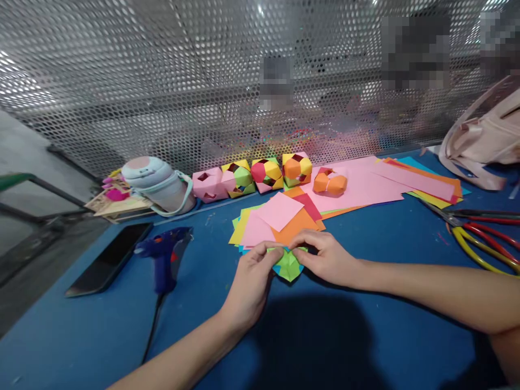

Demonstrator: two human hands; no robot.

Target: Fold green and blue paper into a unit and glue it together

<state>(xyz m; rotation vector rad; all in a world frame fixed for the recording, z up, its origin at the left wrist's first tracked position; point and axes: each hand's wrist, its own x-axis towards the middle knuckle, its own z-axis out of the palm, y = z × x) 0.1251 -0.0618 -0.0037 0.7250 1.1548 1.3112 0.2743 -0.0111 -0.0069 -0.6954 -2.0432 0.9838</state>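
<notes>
A small folded paper piece (290, 266), light green with blue showing at its sides, is held between both hands above the blue table. My left hand (258, 273) pinches its left edge between thumb and fingers. On the opposite edge, my right hand (325, 254) grips with thumb and index finger. Just beyond the hands lies a loose pile of square paper sheets, with a pink square (281, 212) on top and an orange sheet (298, 223) beneath it. The undersides of the fingers are hidden.
Folded paper balls (267, 174) line the back, with an orange piece (330, 183) beside them on large pink sheets (365, 184). A glue gun (162, 260), phone (109, 260) and bottle (162, 184) stand left. Scissors (483, 238) and a bag (487, 135) are right. Perforated metal (227, 81) rises behind.
</notes>
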